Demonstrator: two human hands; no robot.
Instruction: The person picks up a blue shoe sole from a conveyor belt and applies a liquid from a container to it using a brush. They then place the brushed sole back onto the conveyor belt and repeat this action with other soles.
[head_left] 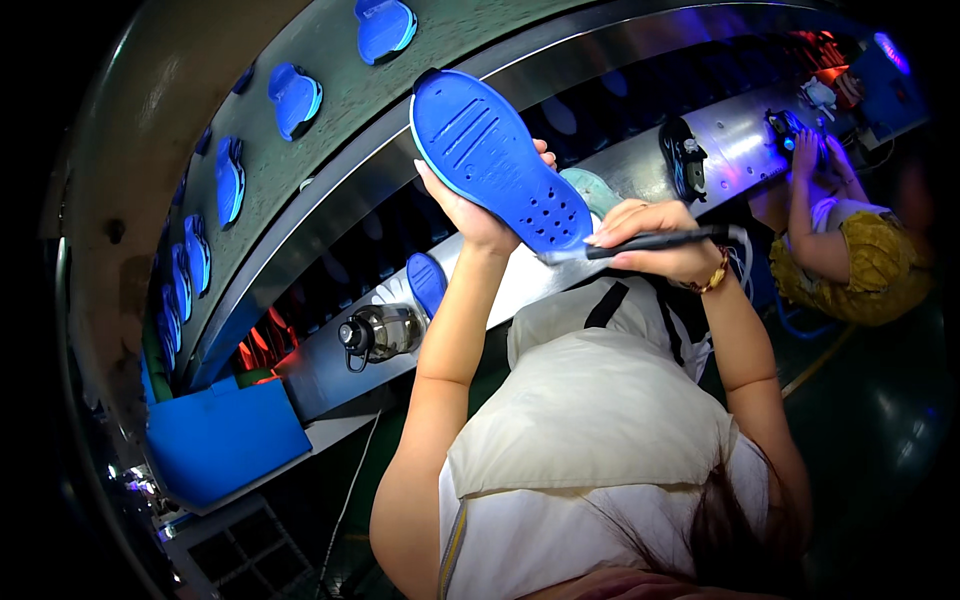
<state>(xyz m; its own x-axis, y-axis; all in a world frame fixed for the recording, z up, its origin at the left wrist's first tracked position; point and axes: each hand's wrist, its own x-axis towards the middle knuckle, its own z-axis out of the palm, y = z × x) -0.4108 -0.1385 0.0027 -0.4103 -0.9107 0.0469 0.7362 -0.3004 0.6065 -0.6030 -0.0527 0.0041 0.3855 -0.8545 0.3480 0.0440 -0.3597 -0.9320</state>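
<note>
A blue shoe sole [475, 135] with grooves and small holes on its upward face is tilted in front of me. My left hand [478, 220] grips it from underneath, thumb at its left edge and fingertips showing at the right. My right hand [680, 258] closes around the black handle of a slim brush [640, 242]. The brush's pale tip meets the near rim of the sole. Behind my right hand, a round pale-green dish [590, 186] is partly hidden. A second blue sole [427, 280] rests on the metal bench, left of my left forearm.
A curved green conveyor belt [330, 110] carries several blue soles [295, 98] behind a metal rail [330, 185]. On the bench [330, 375] stands a clear bottle [385, 333] with a black lid. A dark shoe [683, 160] lies farther right, near another person [850, 250] at work.
</note>
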